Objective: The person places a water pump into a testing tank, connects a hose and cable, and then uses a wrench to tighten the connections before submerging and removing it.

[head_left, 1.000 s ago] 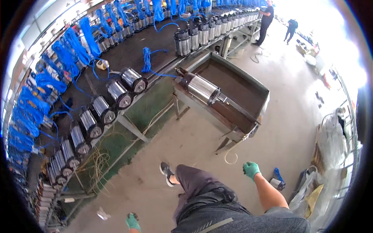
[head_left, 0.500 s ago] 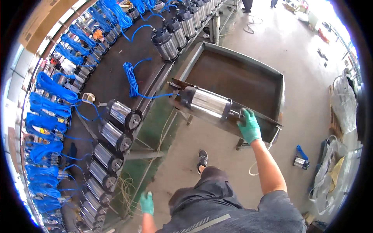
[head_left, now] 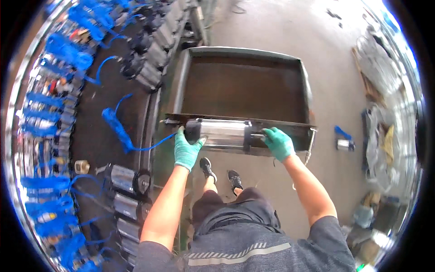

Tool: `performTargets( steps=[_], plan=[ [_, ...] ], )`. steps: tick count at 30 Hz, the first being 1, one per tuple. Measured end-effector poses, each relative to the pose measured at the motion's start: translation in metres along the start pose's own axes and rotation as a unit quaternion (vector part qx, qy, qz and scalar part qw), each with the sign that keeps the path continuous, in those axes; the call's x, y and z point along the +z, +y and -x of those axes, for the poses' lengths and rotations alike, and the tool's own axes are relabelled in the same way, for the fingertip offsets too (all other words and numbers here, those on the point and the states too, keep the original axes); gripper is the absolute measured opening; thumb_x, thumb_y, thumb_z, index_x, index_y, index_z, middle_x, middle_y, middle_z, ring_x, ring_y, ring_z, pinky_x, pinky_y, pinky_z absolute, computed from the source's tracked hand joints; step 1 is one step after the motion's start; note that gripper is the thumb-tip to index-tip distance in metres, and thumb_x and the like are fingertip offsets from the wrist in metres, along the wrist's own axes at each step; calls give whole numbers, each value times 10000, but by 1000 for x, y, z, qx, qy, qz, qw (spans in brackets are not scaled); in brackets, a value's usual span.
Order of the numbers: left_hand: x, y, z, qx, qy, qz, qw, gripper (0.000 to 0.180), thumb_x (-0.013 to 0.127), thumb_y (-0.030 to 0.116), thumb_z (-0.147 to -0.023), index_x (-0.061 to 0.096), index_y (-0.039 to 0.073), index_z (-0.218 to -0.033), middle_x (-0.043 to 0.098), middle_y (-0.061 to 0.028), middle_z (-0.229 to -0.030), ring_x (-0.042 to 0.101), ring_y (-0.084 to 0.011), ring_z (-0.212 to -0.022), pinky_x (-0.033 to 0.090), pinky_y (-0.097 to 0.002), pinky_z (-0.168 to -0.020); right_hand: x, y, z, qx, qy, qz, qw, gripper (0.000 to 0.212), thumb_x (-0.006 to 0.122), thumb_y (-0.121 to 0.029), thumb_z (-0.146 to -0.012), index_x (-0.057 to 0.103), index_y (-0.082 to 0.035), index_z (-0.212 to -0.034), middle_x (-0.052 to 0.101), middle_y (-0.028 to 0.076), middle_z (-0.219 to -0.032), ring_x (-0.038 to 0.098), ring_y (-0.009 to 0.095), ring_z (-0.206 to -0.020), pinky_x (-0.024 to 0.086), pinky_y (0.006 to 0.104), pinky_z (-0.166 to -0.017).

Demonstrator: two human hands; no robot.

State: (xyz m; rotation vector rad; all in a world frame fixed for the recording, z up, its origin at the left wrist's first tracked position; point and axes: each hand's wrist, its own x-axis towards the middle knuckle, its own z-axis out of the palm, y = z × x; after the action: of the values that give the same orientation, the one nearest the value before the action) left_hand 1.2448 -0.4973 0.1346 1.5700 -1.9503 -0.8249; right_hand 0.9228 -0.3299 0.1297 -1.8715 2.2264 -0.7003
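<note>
Head view: I see the motor [head_left: 226, 133] on the tray's [head_left: 244, 86] near edge, mid-frame.
Left hand [head_left: 186, 152]: fingers against the motor; grip unclear.
Right hand [head_left: 279, 144]: fingers closed around the shaft [head_left: 257, 135].
Progress: motor laid out, cord [head_left: 118, 131] trailing leftward; remainder unclear.

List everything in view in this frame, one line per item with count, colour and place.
large cylinder: one, silver with black ends, along tray's near edge
tray: one, grey rim, brown inside, centre
bench: one, dark, left
loose blue cable: one, on bench
cable bundles: many, blue, far left
other cylinders: many, silver and black, on bench
container: one, cream, on bench
small cylinder: one, silver, floor right
plastic-wrapped bundle: one, whitish, upper right
shoes: two, dark, below tray
gloved hands: two, green, at large cylinder
</note>
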Motion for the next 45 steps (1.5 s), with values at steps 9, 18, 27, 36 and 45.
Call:
performTargets(
  steps=[9, 18, 27, 36, 45],
  plan=[
    [7, -21, -5, 40, 16, 12, 999, 1004, 965, 318, -619, 436, -30, -1398, 526, -233, -1335, 518, -386, -1249, 412, -433, -1091, 6, 3, -40, 495, -290, -311, 757, 618, 506, -560, -1015, 709, -9, -822, 573, 28, -649, 511, 170, -566, 444, 375, -587],
    [-1, -25, -13, -7, -50, 95, 994, 810, 928, 172, -700, 458, -15, -1333, 553, -158, -1249, 559, -283, -1149, 451, -387, -1037, -5, -12, 2, 75, -102, -38, 991, 531, 762, -228, -833, 600, -76, -1316, 621, 146, -1304, 621, 352, -1144, 531, 425, -964],
    [1, -25, -13, -52, -59, 93, 993, 724, 925, 118, -701, 471, -4, -1251, 604, -141, -1152, 607, -237, -1037, 489, -361, -967, 7, 0, -4, 251, -108, -357, 893, 334, 662, -349, -969, 717, -62, -1131, 692, 132, -895, 643, 288, -780, 529, 389, -743],
    [-3, -20, -13, -8, -52, 53, 997, 709, 919, 179, -727, 466, -15, -1237, 609, -148, -1133, 597, -237, -1026, 485, -366, -958, -7, 4, 5, 111, -152, -119, 975, 733, 747, -329, -872, 428, -139, -1504, 656, 180, -1101, 670, 362, -966, 549, 439, -829],
    [-1, -19, -12, -12, -56, 66, 996, 666, 906, 150, -749, 471, -9, -1228, 587, -129, -1154, 573, -222, -1044, 474, -363, -966, -14, 15, -24, 347, -282, -336, 829, 530, 606, -552, -960, 740, -48, -1055, 726, 185, -898, 650, 284, -793, 530, 419, -801]
  ],
)
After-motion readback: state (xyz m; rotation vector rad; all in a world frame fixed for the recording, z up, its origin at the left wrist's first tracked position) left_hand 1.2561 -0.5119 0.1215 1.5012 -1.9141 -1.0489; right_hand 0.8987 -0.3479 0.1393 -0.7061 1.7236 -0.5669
